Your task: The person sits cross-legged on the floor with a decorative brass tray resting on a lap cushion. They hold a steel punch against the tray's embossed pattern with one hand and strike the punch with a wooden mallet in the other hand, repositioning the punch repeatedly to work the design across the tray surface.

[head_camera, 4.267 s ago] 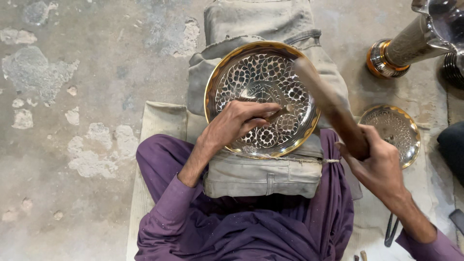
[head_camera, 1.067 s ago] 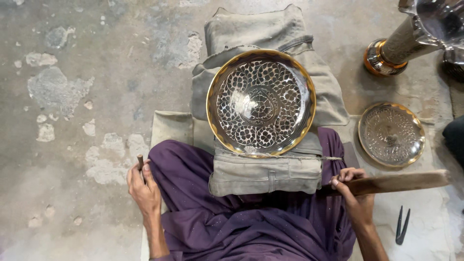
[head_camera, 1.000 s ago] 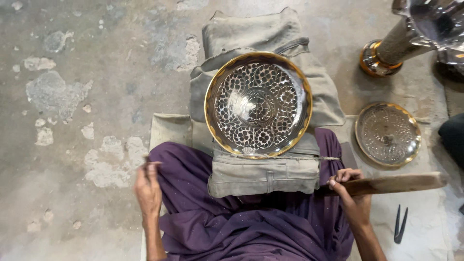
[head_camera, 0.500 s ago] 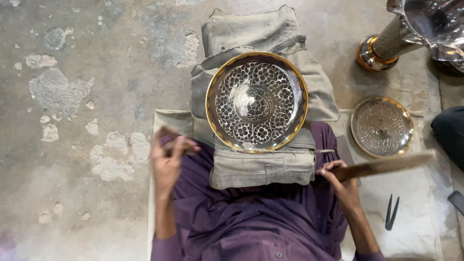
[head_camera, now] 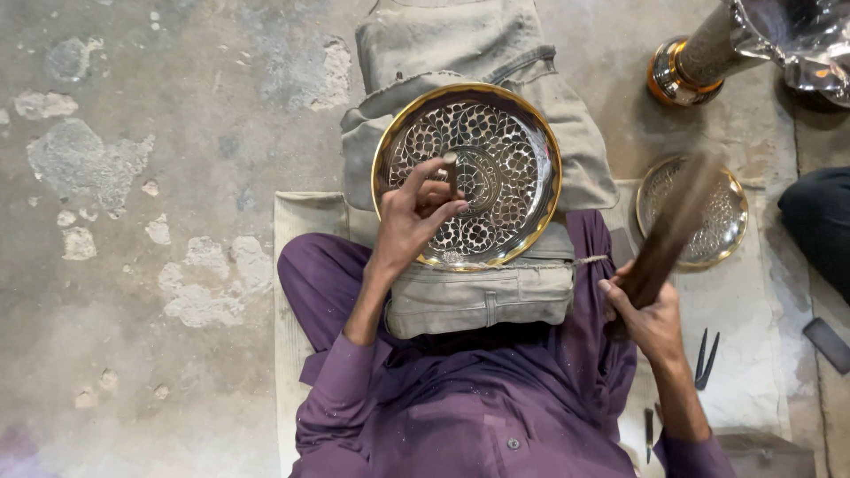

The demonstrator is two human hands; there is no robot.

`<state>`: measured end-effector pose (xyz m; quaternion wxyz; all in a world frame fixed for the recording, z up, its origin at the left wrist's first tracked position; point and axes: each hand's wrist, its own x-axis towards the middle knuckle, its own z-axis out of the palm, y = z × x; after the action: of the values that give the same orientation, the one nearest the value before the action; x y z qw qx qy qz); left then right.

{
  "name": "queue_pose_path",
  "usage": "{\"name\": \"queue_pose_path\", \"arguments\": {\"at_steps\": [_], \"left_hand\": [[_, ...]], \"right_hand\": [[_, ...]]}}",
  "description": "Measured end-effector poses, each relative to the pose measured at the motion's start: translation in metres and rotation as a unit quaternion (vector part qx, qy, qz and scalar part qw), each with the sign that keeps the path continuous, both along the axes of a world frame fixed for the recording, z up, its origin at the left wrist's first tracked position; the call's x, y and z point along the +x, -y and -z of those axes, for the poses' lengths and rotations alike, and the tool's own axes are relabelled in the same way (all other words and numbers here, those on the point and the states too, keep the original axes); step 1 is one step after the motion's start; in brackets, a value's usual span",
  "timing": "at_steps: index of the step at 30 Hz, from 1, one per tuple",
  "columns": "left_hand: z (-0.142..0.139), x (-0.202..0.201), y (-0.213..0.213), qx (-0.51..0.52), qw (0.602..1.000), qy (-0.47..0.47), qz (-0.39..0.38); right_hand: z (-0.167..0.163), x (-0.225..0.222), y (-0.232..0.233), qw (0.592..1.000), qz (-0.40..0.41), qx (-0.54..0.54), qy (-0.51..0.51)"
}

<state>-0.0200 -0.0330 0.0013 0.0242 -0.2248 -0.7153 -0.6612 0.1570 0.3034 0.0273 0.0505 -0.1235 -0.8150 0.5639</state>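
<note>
A round brass plate [head_camera: 496,133] with a gold rim and a pierced floral pattern lies on a grey cloth cushion [head_camera: 482,296] over my lap. My left hand [head_camera: 416,217] rests over the plate's left half and pinches a short metal punch [head_camera: 451,168] upright on its surface. My right hand [head_camera: 646,319] grips a dark wooden mallet [head_camera: 668,230], raised and blurred, to the right of the plate and apart from it.
A smaller patterned brass plate [head_camera: 730,212] lies on the mat at the right. A brass stand [head_camera: 677,71] with a shiny bowl is at the top right. Dark pincers [head_camera: 704,358] and a thin tool [head_camera: 649,434] lie near my right forearm. Someone's dark clothing [head_camera: 819,230] shows at the right edge.
My left hand came up from beside my knee onto the plate with the punch. My right hand swung the mallet from lying flat to raised upward.
</note>
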Motion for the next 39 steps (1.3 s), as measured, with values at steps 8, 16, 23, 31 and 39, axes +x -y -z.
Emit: {"name": "queue_pose_path", "arguments": {"at_steps": [8, 16, 23, 31, 39], "left_hand": [[-0.002, 0.003, -0.024, -0.025, 0.999, -0.035, 0.013], [-0.001, 0.014, -0.036, -0.042, 0.998, -0.046, -0.029], [-0.003, 0.016, -0.038, -0.048, 0.996, -0.066, -0.036], [0.000, 0.020, -0.041, -0.036, 0.995, -0.070, -0.061], [0.006, 0.017, -0.047, -0.040, 0.993, -0.082, -0.074]], "right_hand": [[-0.022, -0.018, -0.013, 0.959, -0.094, 0.265, -0.036], [-0.084, -0.054, -0.016, 0.920, -0.154, 0.353, -0.075], [-0.140, -0.089, 0.012, 0.845, -0.214, 0.460, -0.172], [-0.189, -0.108, 0.045, 0.738, -0.243, 0.602, -0.184], [-0.190, -0.114, 0.036, 0.669, -0.241, 0.661, -0.240]]}}
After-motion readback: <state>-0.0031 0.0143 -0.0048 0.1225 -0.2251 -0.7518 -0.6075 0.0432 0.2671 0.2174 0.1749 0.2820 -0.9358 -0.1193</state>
